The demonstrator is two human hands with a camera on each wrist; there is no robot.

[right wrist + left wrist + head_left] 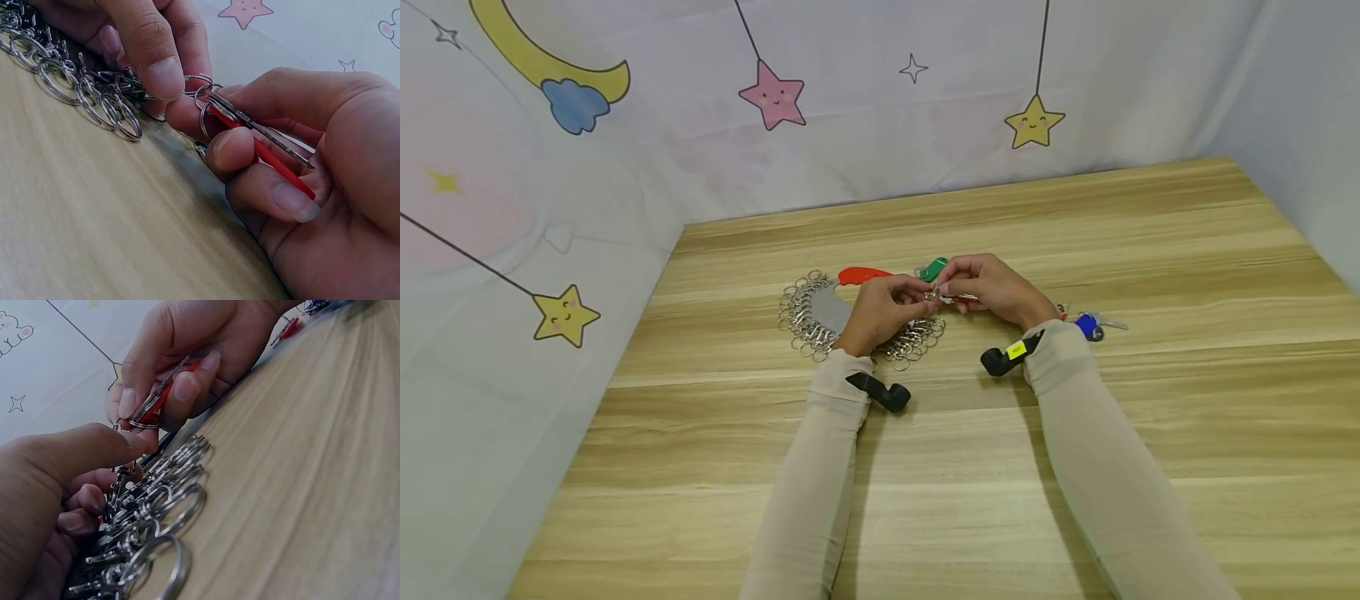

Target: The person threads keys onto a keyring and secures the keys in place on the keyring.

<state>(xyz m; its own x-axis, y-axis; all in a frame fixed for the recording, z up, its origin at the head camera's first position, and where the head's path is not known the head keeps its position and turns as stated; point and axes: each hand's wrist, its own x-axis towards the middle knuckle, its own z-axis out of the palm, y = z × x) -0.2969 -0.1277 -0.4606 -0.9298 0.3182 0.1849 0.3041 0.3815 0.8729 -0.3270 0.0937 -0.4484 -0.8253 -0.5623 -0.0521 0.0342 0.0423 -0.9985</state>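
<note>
My left hand (883,312) pinches a metal key ring (200,77) between thumb and fingers, close above a row of metal swivel clasps (156,512) with split rings. Facing it, my right hand (997,287) grips a bunch of keys (269,137) with a flat red tag (284,172). Their small split ring (204,120) stands at the fingertips and meets the left hand's ring. The two hands' fingertips are right against each other. Behind them lies a green key tag (934,268), partly hidden by the right hand in the head view.
The clasps fan around a grey flat piece (831,310) on the wooden table (970,492). A red curved piece (859,275) lies behind the left hand. Beyond the right wrist are a blue key tag (1086,325) with a key (1111,323). A printed curtain (865,158) hangs behind.
</note>
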